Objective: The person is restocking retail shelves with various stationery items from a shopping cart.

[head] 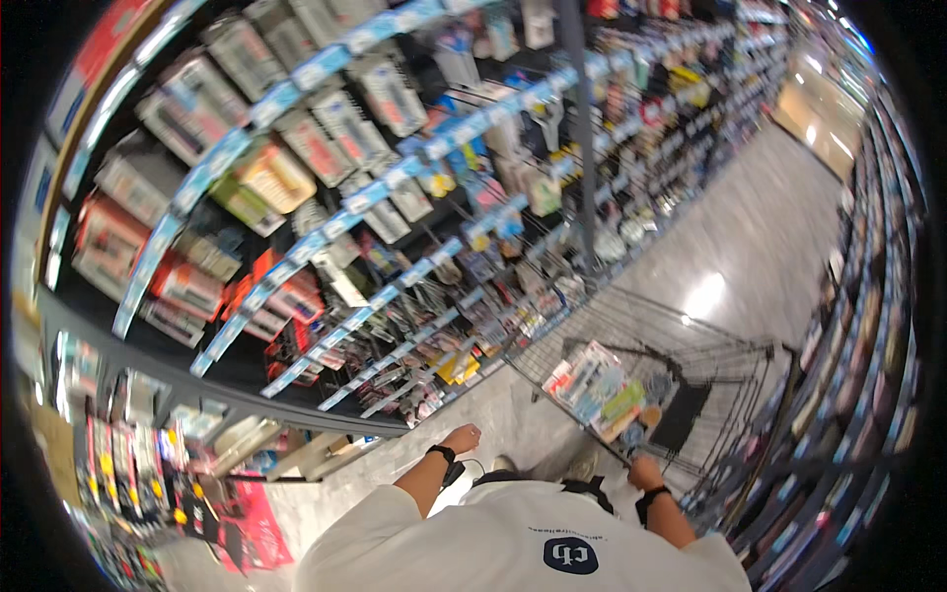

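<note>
My right hand [646,473] is closed around the handle end of a wire shopping cart [729,392]. Inside the cart's basket lie several packaged goods: a white and red blister pack [588,374], a green pack [623,399] and some round containers [651,416]. A dark flat panel [681,416] is beside them. My left hand [462,438] hangs over the floor, away from the cart, with its fingers curled and nothing visible in them. Dark bands circle both wrists, and a thin cable is near the left one.
Tall shelves [392,288] of boxed and hanging goods curve along the left and front. Another stocked shelf [851,385] runs close on the right. Between them the grey tiled floor [747,214] leads toward a tan block [821,111]. Behind on the left is a pink item [259,522].
</note>
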### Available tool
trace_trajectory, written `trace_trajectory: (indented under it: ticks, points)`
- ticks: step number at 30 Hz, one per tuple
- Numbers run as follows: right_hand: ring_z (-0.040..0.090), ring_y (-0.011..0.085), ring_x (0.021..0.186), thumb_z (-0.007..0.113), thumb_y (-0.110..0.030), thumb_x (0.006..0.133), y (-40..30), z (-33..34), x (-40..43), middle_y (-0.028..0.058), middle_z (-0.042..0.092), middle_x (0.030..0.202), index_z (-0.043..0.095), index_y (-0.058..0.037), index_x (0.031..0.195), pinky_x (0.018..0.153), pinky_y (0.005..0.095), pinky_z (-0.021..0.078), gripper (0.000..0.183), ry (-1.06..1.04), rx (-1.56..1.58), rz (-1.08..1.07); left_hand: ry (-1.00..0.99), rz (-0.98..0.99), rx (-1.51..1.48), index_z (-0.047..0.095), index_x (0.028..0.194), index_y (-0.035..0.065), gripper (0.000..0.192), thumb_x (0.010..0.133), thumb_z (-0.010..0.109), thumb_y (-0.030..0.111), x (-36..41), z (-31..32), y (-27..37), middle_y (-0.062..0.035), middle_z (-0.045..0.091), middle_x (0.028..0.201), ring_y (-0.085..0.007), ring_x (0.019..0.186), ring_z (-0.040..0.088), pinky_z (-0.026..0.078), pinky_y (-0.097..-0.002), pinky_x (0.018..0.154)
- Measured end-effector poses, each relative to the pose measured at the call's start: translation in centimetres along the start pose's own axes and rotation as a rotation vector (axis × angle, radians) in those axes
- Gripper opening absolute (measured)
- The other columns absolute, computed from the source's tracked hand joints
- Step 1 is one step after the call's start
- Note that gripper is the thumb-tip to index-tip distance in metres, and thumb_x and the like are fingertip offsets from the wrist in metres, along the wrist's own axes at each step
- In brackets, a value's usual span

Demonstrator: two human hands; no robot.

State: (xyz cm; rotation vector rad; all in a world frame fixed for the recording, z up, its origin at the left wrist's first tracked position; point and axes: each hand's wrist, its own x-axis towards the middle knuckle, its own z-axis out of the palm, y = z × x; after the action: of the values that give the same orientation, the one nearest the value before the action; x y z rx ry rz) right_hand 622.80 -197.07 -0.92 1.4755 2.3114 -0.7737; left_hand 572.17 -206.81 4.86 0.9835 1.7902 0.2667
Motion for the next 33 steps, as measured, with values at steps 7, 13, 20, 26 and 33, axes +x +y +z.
trace_trajectory:
  ticks: [7,13,20,26,33]
  points:
    - [0.061,0.0372,0.079,0.059,-0.016,0.073,-1.7,-4.1,2.8,0.0228,0.063,0.08,0.063,0.004,0.082,0.071,0.0428,0.0496,0.022,-0.145,0.071,-0.068,0.199,0.311,0.595,0.063,0.066,0.0044,0.018,0.073,0.058,0.02,-3.0,1.2,-6.8,-0.0139,0.063,0.069,-0.0258,0.064,0.062,0.049,-0.0383,0.061]
    - [0.061,0.0403,0.081,0.057,-0.039,0.082,-1.1,-3.2,3.9,0.0246,0.064,0.085,0.065,0.0021,0.084,0.072,0.0455,0.0491,0.041,-0.172,-0.022,0.004,-0.519,-0.224,0.638,0.067,0.095,0.0065,0.032,0.073,0.066,0.031,-7.2,7.7,-17.3,-0.0188,0.065,0.089,-0.0322,0.081,0.063,0.049,-0.0449,0.066]
    - [0.06,0.041,0.084,0.059,-0.041,0.081,-1.7,-4.0,3.1,0.0247,0.063,0.088,0.065,0.0029,0.085,0.073,0.0466,0.0479,0.044,-0.123,0.088,0.061,-0.308,-0.12,0.291,0.068,0.081,0.0032,0.028,0.085,0.053,0.027,-9.5,7.6,-19.4,-0.0119,0.068,0.08,-0.0264,0.068,0.065,0.049,-0.0394,0.059]
    - [0.062,0.0381,0.073,0.06,-0.04,0.08,-2.3,-5.2,3.4,0.0244,0.063,0.074,0.064,0.0046,0.073,0.064,0.0466,0.0483,0.045,-0.136,0.044,-0.023,0.046,-0.187,-0.074,0.062,0.063,0.0053,0.037,0.085,0.043,0.028,-7.3,2.6,-13.8,-0.0075,0.063,0.059,-0.0172,0.053,0.06,0.049,-0.0327,0.053]
    - [0.06,0.0367,0.059,0.054,-0.044,0.083,-1.3,-4.3,3.6,0.0217,0.058,0.057,0.059,0.0059,0.058,0.055,0.046,0.0472,0.056,0.101,0.045,-0.177,0.188,-0.182,-0.323,0.063,0.078,0.0048,0.026,0.082,0.045,0.022,-7.5,0.3,-11.5,-0.0072,0.064,0.067,-0.0189,0.055,0.056,0.045,-0.0338,0.053]
